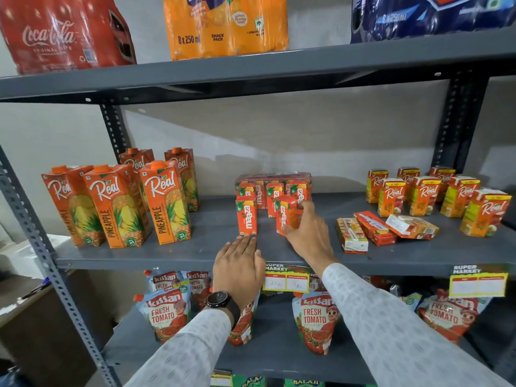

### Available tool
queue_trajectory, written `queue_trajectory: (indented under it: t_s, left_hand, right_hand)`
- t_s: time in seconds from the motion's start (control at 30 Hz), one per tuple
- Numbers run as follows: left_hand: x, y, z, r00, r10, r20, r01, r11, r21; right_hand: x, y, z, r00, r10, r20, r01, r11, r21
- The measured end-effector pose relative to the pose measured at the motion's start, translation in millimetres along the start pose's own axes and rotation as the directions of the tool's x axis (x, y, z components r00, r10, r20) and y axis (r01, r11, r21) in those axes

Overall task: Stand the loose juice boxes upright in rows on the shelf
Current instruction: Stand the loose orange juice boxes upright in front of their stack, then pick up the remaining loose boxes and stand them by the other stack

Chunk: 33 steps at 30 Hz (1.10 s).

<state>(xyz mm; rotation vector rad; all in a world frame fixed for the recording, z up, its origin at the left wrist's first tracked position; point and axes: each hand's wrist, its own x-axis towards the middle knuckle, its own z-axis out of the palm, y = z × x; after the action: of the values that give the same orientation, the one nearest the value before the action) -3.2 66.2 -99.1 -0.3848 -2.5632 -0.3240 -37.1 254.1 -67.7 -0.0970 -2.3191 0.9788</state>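
Observation:
My right hand (pixel 308 233) grips a small orange Maaza juice box (pixel 286 212), held upright and slightly tilted on the grey middle shelf (pixel 195 250). Just left of it another Maaza box (pixel 246 216) stands upright, with my left hand (pixel 238 263) lying flat on the shelf edge in front of it, fingers apart and holding nothing. Behind them sits a wrapped pack of Maaza boxes (pixel 272 188). To the right, three small Real juice boxes (pixel 374 229) lie on their sides. Further right, several small Real boxes (pixel 427 198) stand upright in rows.
Tall Real pineapple cartons (pixel 117 205) stand at the shelf's left. Soda multipacks (pixel 226 26) fill the shelf above. Kissan tomato pouches (pixel 164 314) sit on the shelf below, with price tags (pixel 286 280) on the shelf edge. Slotted steel uprights (pixel 42 247) frame the rack.

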Motion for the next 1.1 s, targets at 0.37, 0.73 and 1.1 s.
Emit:
queue_trajectory:
  t_s: [0.37,0.73,1.1]
  left_hand:
    - [-0.4,1.5,0.0,1.0,-0.007,-0.003,0.007,1.0,0.006]
    - [0.5,-0.6,0.0,1.0,0.004,0.009,-0.004,1.0,0.014]
    - [2.3,31.6,-10.5,0.996,0.085,0.029,-0.08,0.988,-0.131]
  right_hand:
    - [15.7,-2.7,8.2,0.986,-0.008,0.169,-0.017,0.989,0.144]
    - [12.0,-9.5,4.6,0.985,-0.011,0.172,0.001,0.998,0.058]
    - [-38.0,2.2,-62.1,0.933,-0.295,-0.206,0.249,0.943,-0.219]
